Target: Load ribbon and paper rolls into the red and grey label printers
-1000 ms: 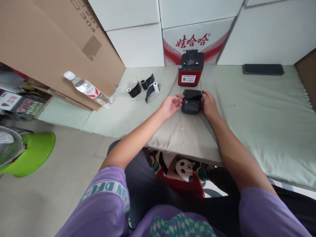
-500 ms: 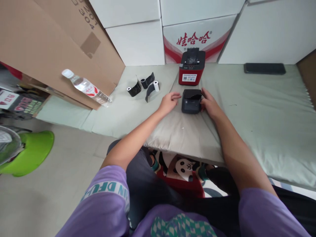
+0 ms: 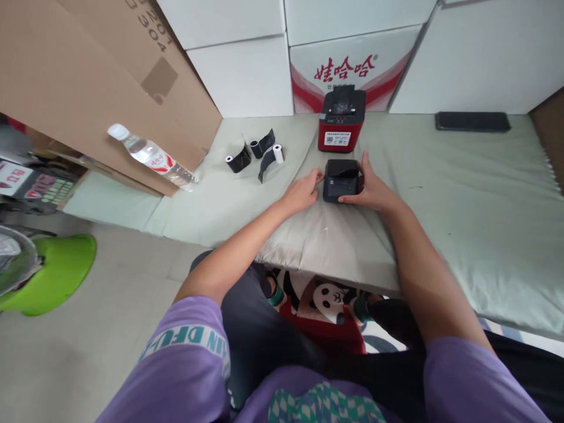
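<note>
A small black portable printer (image 3: 341,181) rests on the cloth-covered surface in front of me, a dark flap or strip of paper lying over its top. My right hand (image 3: 372,187) grips its right side, thumb along the lower front edge and a finger reaching up by the back corner. At its left side is my left hand (image 3: 304,191), the index finger stretched to touch the printer's edge and the other fingers curled in. Just behind stands a red and black receipt printer (image 3: 341,133) with dark paper sticking up from its top.
Several small rolls of black paper (image 3: 238,160) lie to the left, partly unrolled. A water bottle (image 3: 154,158) leans near a large cardboard box (image 3: 101,76). White boxes (image 3: 247,76) are stacked along the back. A black phone (image 3: 472,121) lies at the right rear.
My right hand has brought its thumb round to the printer's front and spread its grip. My left hand has closed in to touch the left side, its other fingers curling.
</note>
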### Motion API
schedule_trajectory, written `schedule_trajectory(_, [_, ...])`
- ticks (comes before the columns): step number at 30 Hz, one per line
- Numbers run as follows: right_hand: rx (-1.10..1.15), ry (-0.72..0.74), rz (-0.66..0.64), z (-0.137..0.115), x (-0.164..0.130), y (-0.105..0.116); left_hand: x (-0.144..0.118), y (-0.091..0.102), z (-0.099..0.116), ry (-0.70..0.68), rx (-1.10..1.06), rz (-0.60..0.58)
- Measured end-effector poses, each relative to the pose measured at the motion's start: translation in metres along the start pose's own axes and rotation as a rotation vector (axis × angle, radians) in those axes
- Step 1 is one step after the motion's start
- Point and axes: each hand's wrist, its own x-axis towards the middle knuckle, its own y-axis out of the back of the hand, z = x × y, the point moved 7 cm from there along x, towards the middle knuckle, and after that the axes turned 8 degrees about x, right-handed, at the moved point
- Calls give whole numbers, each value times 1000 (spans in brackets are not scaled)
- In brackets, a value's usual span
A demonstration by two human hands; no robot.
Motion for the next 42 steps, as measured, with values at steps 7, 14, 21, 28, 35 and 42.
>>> schedule_trajectory(7, [-54, -47, 45, 12, 3, 5, 5, 1, -2, -49, 9, -18])
schedule_trajectory(14, [23, -6, 29, 8, 1, 1, 2, 3, -2, -13, -113, 31])
schedule_trajectory(21, [11, -31, 47, 17, 4, 9, -1, 20, -4, 80, -325, 93])
schedule_trajectory(28, [6, -44, 63, 20, 4, 11, -4, 25, 3, 42, -369, 115])
schedule_trajectory(35, [23, -40, 77, 23, 5, 13, -5, 27, 13, -23, -166, 74])
schedule_trajectory(42, [17, -44, 57, 19, 4, 10, -6, 27, 9, -59, -284, 92])
